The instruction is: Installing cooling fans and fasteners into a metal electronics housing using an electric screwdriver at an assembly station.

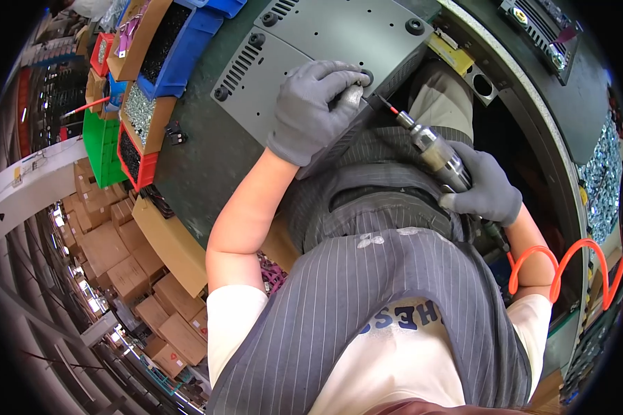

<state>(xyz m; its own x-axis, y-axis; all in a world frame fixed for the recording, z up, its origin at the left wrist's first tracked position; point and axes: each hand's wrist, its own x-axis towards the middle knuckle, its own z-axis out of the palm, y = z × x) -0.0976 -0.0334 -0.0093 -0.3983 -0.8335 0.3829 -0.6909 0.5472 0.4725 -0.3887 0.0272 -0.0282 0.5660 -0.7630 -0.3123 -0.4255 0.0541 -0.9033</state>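
A dark grey metal case (294, 28) lies on the bench with vent slots and black round feet on its upward face. My left hand (315, 107), in a grey glove, rests on the case near its close corner. Its fingers are curled, with the fingertips at a black rubber foot (367, 77); whether anything smaller sits between them is hidden. My right hand (488, 183), also gloved, is wrapped round a metal air screwdriver (436, 153). The driver's thin bit, with a red sleeve, points up and left toward the case edge, apart from the foot.
An orange coiled air hose (533, 252) runs from the driver past my right forearm. Blue (173, 59), red (137, 162) and green (98, 149) bins of small parts stand at the left. Cardboard boxes (111, 249) are stacked beyond. A curved metal rail (533, 111) borders the right side.
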